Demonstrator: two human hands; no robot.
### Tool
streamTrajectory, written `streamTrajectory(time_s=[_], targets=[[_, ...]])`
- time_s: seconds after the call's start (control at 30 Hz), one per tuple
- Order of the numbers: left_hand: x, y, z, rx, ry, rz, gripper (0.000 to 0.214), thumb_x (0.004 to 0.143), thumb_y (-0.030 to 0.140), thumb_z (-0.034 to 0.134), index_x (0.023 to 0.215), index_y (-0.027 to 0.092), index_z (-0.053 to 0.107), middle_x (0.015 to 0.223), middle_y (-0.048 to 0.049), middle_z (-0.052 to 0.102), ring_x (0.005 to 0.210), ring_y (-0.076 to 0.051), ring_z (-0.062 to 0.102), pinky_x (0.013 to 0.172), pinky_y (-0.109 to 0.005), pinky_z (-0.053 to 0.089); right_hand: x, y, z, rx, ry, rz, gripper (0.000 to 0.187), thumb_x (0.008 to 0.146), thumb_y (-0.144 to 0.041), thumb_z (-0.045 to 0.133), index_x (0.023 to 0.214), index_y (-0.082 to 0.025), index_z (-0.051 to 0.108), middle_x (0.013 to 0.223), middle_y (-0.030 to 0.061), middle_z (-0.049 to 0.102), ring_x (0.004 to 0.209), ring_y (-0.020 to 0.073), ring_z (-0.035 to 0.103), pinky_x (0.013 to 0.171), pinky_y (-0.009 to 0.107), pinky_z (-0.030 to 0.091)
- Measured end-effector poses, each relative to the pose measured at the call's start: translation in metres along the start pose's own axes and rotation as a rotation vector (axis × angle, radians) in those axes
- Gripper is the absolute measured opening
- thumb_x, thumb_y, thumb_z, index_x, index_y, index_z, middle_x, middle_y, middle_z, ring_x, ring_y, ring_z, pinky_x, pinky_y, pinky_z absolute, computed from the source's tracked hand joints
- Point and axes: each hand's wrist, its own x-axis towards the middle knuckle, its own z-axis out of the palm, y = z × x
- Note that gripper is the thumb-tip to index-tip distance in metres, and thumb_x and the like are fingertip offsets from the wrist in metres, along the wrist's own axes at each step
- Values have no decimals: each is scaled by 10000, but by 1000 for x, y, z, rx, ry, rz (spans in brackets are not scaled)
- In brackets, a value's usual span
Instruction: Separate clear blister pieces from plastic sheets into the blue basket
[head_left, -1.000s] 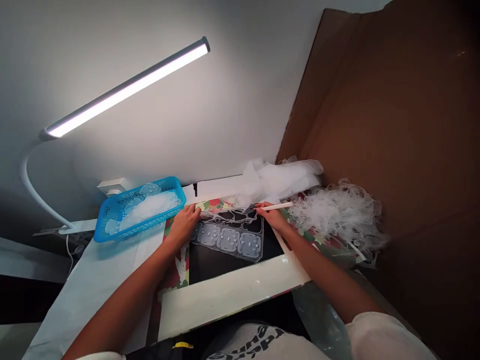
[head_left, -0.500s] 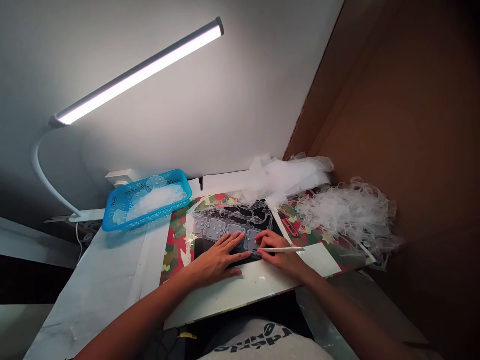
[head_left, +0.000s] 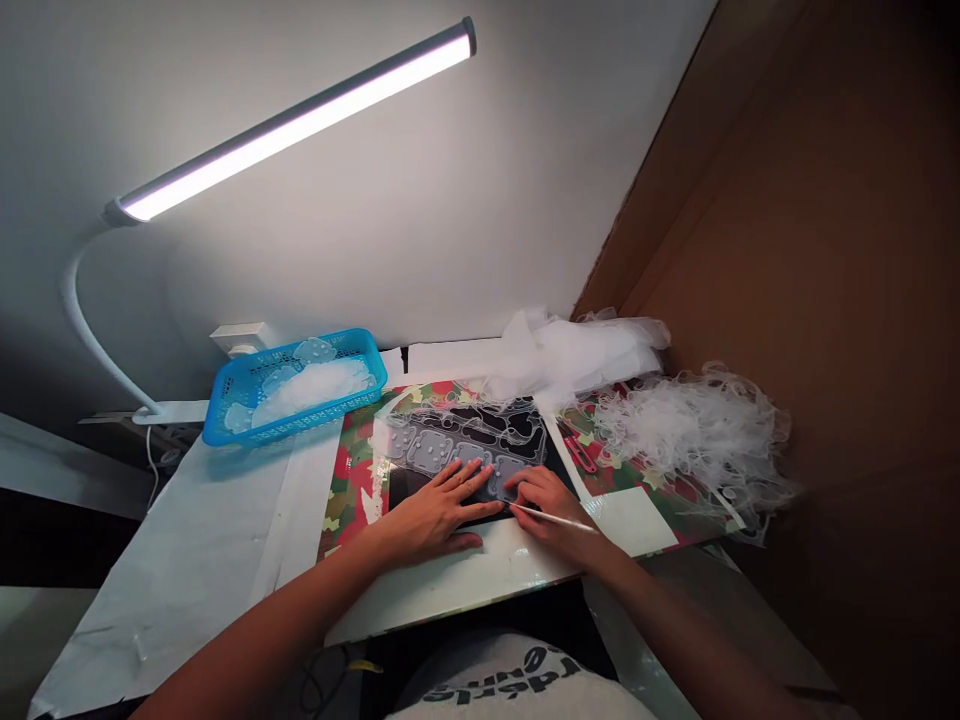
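A translucent plastic sheet (head_left: pixel 428 452), marked with several rounded-corner shapes and small raised dots, lies over a black backing on the board. My left hand (head_left: pixel 435 515) rests flat on its lower edge with fingers spread. Just to the right, my right hand (head_left: pixel 551 515) is closed around a slim white pen-shaped tool (head_left: pixel 556 519). The tool's tip points left, down at the sheet beside my left fingertips; what kind of tip it has is too small to make out. Loose cut outlines (head_left: pixel 517 425) of the clear material curl along the sheet's upper part.
A blue plastic basket (head_left: pixel 225 425) holding clear cut pieces stands at the back left. White film (head_left: pixel 574 355) is heaped behind the board (head_left: pixel 349 470), and tangled offcuts (head_left: pixel 697 430) pile up at right. A red-handled tool (head_left: pixel 581 452) lies near them. A lit lamp (head_left: pixel 307 120) hangs above.
My right hand has shifted slightly left and down, and the white tool now tilts with its back end lower. My left hand stays flat in place. The camera view has shifted a little.
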Motion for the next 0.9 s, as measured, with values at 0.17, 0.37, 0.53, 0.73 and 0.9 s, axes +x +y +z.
streamTrajectory(time_s=[0.17, 0.37, 0.53, 0.73, 0.9], targets=[[0, 0, 2, 3, -2, -7, 561, 934, 444, 534, 1465, 348, 382, 1620, -50, 60, 1478, -316, 100, 1190, -519, 129, 0, -3, 6, -48, 54, -30, 124, 872, -160, 541, 846, -226, 643, 1017, 81, 713, 984, 258, 613, 884, 428, 445], [-3, 5, -6, -58, -18, -43, 539, 928, 452, 539, 1443, 337, 430, 1616, -73, 109, 1472, -350, 105, 1168, -548, 163, -4, 34, -34, 226, 633, 536, 217, 887, -412, 530, 815, -226, 617, 769, 36, 691, 702, 214, 617, 672, 342, 486], [28, 3, -9, -451, 189, -286, 475, 942, 566, 419, 1159, 239, 686, 1327, -126, 607, 1251, -305, 535, 1025, -454, 418, -11, 23, -37, 392, 571, 547, 308, 846, -473, 587, 672, -232, 504, 755, 27, 682, 670, 200, 595, 662, 326, 474], [90, -13, -4, -1049, 111, -635, 515, 818, 633, 526, 807, 131, 642, 610, -43, 653, 470, -148, 592, 412, -219, 413, 1, -15, -29, 450, 191, 372, 245, 867, -415, 579, 706, -231, 576, 1086, 66, 712, 918, 241, 644, 831, 368, 476], [89, -13, 2, -888, 215, -598, 196, 718, 355, 675, 772, 171, 634, 608, 37, 577, 417, -84, 457, 384, -188, 325, 20, 21, -43, 531, 245, 462, 288, 831, -456, 603, 673, -230, 520, 1020, 33, 714, 967, 233, 620, 896, 366, 438]])
